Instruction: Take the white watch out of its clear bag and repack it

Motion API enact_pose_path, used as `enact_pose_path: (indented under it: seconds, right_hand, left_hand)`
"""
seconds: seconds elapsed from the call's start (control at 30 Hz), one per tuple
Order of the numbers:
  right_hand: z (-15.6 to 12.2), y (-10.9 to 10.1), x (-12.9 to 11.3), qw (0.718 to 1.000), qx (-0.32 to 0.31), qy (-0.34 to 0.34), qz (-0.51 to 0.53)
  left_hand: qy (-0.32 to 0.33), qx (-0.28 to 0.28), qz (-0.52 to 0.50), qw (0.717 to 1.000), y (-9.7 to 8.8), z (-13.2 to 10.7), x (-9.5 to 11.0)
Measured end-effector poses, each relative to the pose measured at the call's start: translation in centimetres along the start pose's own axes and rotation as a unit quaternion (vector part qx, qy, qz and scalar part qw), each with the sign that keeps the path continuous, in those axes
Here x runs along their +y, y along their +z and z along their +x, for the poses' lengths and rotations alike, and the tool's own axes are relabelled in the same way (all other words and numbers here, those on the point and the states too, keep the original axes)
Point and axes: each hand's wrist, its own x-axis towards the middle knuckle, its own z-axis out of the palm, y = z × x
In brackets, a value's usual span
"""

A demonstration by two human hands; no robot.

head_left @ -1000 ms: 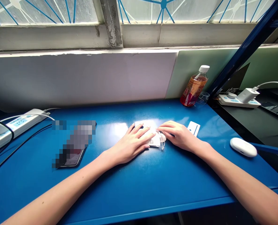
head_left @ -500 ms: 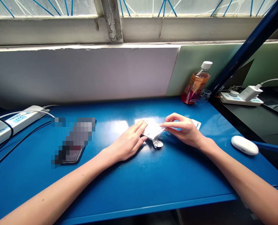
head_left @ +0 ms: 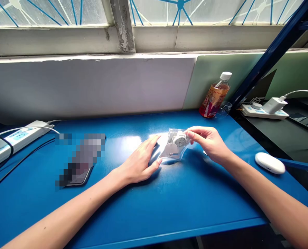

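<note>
My right hand [head_left: 208,141] pinches the upper right edge of a clear plastic bag [head_left: 178,156] between thumb and fingers. Through the plastic show white parts, among them a round dial-like piece [head_left: 180,140] with dark markings and a plain white disc [head_left: 171,149]. The bag is tilted over the blue table. On its left, my left hand [head_left: 140,160] lies open, fingers stretched and thumb apart, with the thumb tip close to the bag's lower left corner. I cannot tell whether they touch. A sliver of a white card [head_left: 205,152] peeks out beneath my right hand.
A dark phone [head_left: 82,178], partly pixelated, lies left on the blue table [head_left: 143,214]. Behind it are a white power strip [head_left: 26,133] and cables. A drink bottle [head_left: 214,97] leans against the wall at the back right. A white case [head_left: 270,163] sits near the right edge.
My right hand has turned and raised the plastic bag, so its round white parts now face me. My left hand no longer lies over the bag. The view has tipped up slightly.
</note>
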Motion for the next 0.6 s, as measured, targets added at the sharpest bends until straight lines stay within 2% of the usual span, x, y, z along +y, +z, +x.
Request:
enact_pose_path:
  seconds: [0.2, 0.3, 0.43, 0.6]
  right_hand:
    - [0.1, 0.5, 0.9, 0.997, -0.053, 0.058, -0.014]
    - [-0.1, 1.4, 1.4, 0.997, -0.044, 0.060, -0.018]
    - [-0.5, 2.6, 1.9, 0.998, -0.015, 0.036, -0.042]
    - [-0.6, 2.9, 2.5, 0.992, -0.011, -0.032, -0.122]
  left_hand:
    - [0.014, 0.021, 0.003, 1.000, 0.1, -0.1, -0.1]
    - [0.040, 0.010, 0.029, 0.999, 0.0, 0.0, 0.1]
    - [0.052, -0.006, 0.047, 0.998, 0.0, 0.2, 0.5]
    - [0.029, -0.034, 0.054, 0.998, 0.1, 0.5, 0.8]
